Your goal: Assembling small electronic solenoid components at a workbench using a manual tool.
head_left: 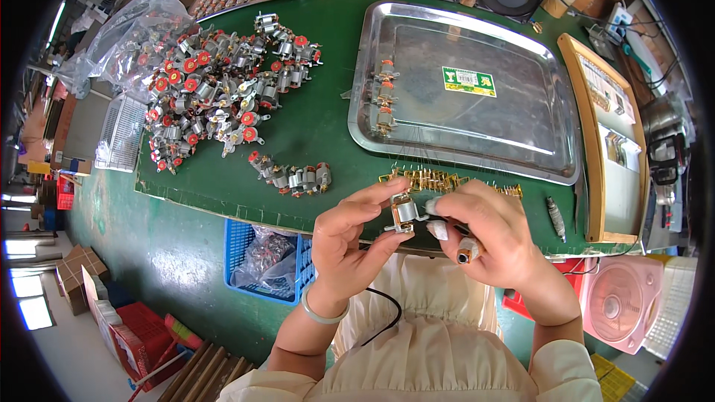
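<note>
Between its thumb and fingers, my left hand (pixel 350 234) grips a small silver motor-like metal part (pixel 406 212) with a brownish middle, just beyond the table's near edge. My right hand (pixel 491 231), with white wraps on some fingertips, is closed around a slim tool (pixel 468 250). Its round copper-coloured end sticks out below the fingers, and its kind is unclear. The right fingertips are close beside the part; whether they touch it I cannot tell. Behind my hands lies a row of small brass-coloured pieces (pixel 428 180) with thin wires or pins, partly covered by my fingers.
A metal tray (pixel 514 123) holds a short line of similar parts (pixel 385 97). At left are a big heap of parts (pixel 216 89) and a small row (pixel 294 177). A wooden-framed box (pixel 634 208) stands right. Below the table are a blue crate (pixel 232 253) and a pink fan (pixel 622 301).
</note>
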`<state>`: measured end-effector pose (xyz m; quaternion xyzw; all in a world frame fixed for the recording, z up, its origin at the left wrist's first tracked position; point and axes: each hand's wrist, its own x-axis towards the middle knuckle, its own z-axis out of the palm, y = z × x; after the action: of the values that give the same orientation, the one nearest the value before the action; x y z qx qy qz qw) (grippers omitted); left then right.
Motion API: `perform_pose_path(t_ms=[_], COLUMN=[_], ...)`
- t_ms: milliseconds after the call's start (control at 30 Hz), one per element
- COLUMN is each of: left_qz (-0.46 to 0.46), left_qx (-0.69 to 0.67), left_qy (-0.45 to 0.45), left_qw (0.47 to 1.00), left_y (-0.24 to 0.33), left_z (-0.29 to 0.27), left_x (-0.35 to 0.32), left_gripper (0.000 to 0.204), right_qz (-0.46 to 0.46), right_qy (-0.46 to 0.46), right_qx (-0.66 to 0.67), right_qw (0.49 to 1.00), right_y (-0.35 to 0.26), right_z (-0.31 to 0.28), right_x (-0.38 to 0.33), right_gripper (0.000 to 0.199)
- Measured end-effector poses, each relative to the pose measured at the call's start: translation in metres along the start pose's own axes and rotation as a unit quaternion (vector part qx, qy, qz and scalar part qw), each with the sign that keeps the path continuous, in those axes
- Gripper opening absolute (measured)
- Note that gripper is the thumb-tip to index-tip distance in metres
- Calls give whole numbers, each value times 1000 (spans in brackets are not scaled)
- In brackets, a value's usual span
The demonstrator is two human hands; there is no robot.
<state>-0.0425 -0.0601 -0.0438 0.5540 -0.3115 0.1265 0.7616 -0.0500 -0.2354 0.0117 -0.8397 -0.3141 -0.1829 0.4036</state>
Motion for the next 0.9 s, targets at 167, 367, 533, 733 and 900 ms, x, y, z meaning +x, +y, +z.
perform_pose_path(t_ms=[167,367,533,733,900], left_qz=[-5,-10,-24,-19,-15], left_qx=[32,11,-29,-42,-52], left_qy=[20,17,16,3,-11], left_qw=[999,1000,999,999,998], left_y=[2,2,4,4,4], left_z=[-7,-6,-5,2,3], left_x=[0,2,1,1,0], left_gripper=[44,44,43,42,42], right_qz=[128,121,277,338,359], right_qy=[-143,-172,-138,-102,-110], right_qx=[-141,-131,248,479,500], right_qw=[971,969,918,803,780], right_y=[-16,0,-16,-13,-11], right_z=[-11,-7,-24,-14,-14], right_x=[-8,-31,-21,-17,-16], right_gripper=[31,22,11,17,18])
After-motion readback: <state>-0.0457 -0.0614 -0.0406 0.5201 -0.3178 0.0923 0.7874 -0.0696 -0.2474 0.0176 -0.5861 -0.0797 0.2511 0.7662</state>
